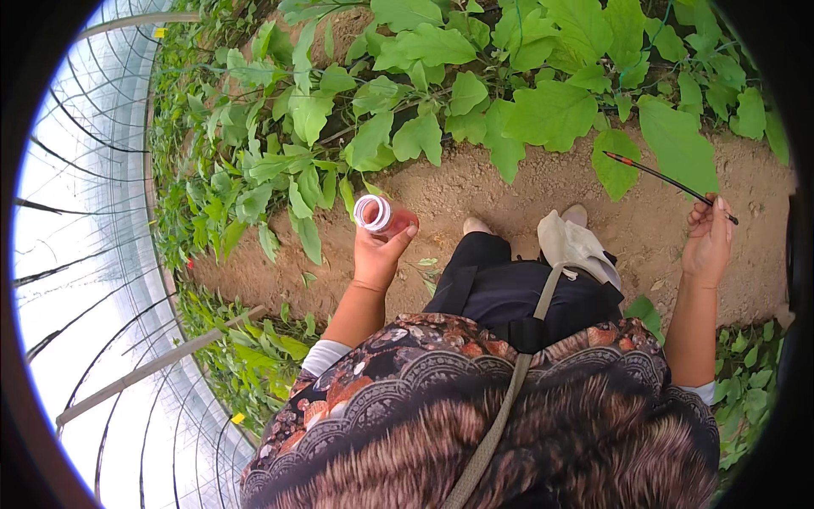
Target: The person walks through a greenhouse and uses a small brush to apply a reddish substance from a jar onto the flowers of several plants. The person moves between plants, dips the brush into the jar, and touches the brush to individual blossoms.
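My left hand [376, 254] holds a small clear jar [397, 219] tilted on its side, its open threaded mouth facing the upper left. Red liquid shows inside it. On the right, my right hand [707, 245] grips a thin dark brush [674, 182] near its back end, and its reddish tip points to the upper left, over a broad leaf. Eggplant plants [553, 114] with large lobed leaves stand in front of me. Both hands are well apart, and neither visibly touches a leaf.
A bare soil path [445, 178] runs beneath my shoes. A whitish cloth bag [566, 238] hangs at my waist from a strap. More plants [267, 356] grow behind me. At the left are the greenhouse's film wall [82, 248] and a wooden pole [159, 364]. Thin green strings run among the plants.
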A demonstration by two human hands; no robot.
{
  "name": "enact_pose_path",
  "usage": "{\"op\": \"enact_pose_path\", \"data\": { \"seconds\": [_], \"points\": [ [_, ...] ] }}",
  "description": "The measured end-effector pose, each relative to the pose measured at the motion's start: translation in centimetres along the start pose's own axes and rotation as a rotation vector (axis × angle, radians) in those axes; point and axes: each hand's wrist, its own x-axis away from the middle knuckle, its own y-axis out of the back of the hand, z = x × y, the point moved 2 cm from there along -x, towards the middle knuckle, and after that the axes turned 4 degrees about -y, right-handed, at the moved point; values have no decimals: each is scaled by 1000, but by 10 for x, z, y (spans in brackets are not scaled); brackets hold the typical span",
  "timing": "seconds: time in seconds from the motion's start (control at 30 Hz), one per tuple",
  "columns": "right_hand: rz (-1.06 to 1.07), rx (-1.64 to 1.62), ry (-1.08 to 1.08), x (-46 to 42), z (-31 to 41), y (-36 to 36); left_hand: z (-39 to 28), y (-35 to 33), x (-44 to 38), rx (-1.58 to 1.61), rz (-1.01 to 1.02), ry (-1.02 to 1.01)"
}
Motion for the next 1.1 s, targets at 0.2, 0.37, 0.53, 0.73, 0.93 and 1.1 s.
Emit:
{"op": "enact_pose_path", "data": {
  "seconds": [0.2, 0.37, 0.53, 0.73, 0.93, 1.1],
  "points": [
    [146, -31, 42, 69, 20, -71, 36, 41, 61, 78, 106, -4],
    [439, 40, 87, 148, 11, -160, 53, 115, 112, 164, 24, -72],
    [690, 46, 50, 239, -8, -252, 90, 210, 166, -19, -173, -97],
    [1057, 80, 86, 328, -21, -358, 79, 277, 197, -198, -401, -105],
    [1465, 223, 180, 395, -44, -430, 63, 305, 205, -366, -509, -220],
    [1736, 425, 74, 426, -82, -469, 66, 313, 215, -550, -582, -246]
  ]
}}
